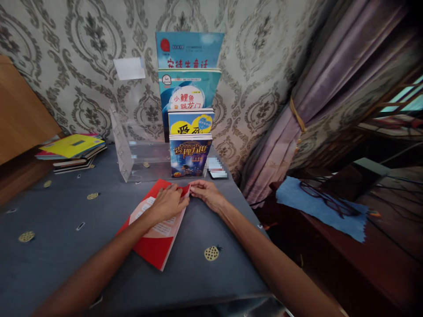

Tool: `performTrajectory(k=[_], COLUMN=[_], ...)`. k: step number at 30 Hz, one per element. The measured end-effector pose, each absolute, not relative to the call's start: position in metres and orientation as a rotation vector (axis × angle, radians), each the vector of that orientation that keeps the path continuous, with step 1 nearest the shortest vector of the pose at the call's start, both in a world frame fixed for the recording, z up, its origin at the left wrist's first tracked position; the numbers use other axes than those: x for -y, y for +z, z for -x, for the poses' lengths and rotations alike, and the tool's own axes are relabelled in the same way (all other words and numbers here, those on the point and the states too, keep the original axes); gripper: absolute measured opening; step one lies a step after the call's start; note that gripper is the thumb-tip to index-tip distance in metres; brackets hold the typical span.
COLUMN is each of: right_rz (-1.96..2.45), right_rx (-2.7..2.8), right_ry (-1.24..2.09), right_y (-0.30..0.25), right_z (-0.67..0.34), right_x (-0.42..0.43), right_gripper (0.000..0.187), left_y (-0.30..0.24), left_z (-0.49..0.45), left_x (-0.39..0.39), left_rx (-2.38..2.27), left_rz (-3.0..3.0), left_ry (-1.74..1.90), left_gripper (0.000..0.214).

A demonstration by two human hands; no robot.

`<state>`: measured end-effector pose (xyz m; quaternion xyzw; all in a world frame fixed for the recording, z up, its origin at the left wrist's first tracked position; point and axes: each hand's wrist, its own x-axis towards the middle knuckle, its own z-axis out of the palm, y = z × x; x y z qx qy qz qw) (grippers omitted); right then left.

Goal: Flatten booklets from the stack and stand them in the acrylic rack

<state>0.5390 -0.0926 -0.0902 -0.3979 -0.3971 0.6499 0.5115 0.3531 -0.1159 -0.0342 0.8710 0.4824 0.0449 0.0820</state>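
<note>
A thin red and white book [155,240] lies flat on the grey-blue tablecloth [59,220] in front of me. My left hand [170,202] rests on its upper part, fingers curled at the top right corner. My right hand [206,192] pinches that same corner from the right side. Just behind the hands stands a clear acrylic stepped rack [127,149] holding several upright books [190,154], the front one dark blue with gold letters.
A stack of books with a yellow cover on top [72,149] lies at the left rear. A small phone-like object [217,169] sits beside the rack. Curtain [317,97] and a dark wooden side surface with blue cloth [324,207] and glasses are to the right.
</note>
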Motion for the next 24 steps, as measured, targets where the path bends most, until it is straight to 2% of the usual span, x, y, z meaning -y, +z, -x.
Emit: performTrajectory(k=[19,24], right_rz=[0.91,0.912], right_rx=[0.98,0.982], right_ry=[1.564,1.563], right_y=[-0.0913,-0.0911], right_z=[-0.5394,-0.5396], right_x=[0.0925,0.0929], right_gripper=[0.042,0.038], left_y=[-0.0317,-0.0314], left_z=[-0.3501,-0.3491], left_x=[0.1139,0.1136], left_rx=[-1.4,-1.399], left_rz=[-2.643,-2.655], left_ry=[0.1,0.089], left_gripper=[0.043,0.045])
